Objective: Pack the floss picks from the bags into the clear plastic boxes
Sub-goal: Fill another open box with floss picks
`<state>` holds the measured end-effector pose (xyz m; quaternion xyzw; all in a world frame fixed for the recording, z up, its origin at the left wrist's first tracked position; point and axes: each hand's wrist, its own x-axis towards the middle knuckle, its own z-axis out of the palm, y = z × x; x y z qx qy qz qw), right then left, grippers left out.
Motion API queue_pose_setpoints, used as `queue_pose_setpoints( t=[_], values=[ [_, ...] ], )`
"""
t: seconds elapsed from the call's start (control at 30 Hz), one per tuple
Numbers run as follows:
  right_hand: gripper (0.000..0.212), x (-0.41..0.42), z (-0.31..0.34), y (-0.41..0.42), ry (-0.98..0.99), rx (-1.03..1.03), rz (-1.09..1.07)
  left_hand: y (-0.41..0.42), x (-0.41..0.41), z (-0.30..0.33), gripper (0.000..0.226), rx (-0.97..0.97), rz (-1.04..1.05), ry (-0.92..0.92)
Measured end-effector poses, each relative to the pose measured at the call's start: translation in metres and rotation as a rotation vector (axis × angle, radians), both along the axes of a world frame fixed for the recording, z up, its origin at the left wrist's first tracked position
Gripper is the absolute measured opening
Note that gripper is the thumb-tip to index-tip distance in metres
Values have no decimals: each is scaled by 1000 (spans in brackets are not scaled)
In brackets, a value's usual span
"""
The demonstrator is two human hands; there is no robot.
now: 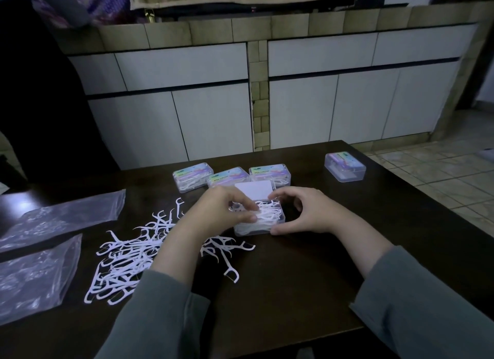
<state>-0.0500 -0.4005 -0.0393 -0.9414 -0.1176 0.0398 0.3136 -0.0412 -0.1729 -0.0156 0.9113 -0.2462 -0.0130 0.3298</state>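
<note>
Loose floss picks (125,254) lie at lower left beside two plastic bags (40,241). At centre, the left hand (222,211) pinches picks into the open box (260,219); the right hand (302,211) cups its side. Behind, closed boxes (230,178) carry unreadable labels.

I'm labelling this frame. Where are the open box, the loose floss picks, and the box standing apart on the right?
open box (279,219), head view, its right wall.
loose floss picks (120,265), head view, middle of the pile.
lone closed box (344,166), head view, its lid.

Dim room, white cabinets (171,104), tiled floor (454,177)
</note>
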Motion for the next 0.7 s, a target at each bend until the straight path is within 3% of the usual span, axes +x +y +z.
queue_pose_setpoints(
  t=[0.27,0.37,0.5,0.7],
  values=[
    [75,-7,5,3,-28,-79,-15,8,0,-1,15,-63,45,-90],
    [79,-18,14,13,-208,-175,-21,21,0,-1,17,-95,114,-111],
    [53,-44,27,49,-515,-271,61,51,-3,-6,21,-15,126,-57],
    [67,-65,26,108,-311,-581,90,89,-14,-14,49,178,101,4]
  ],
)
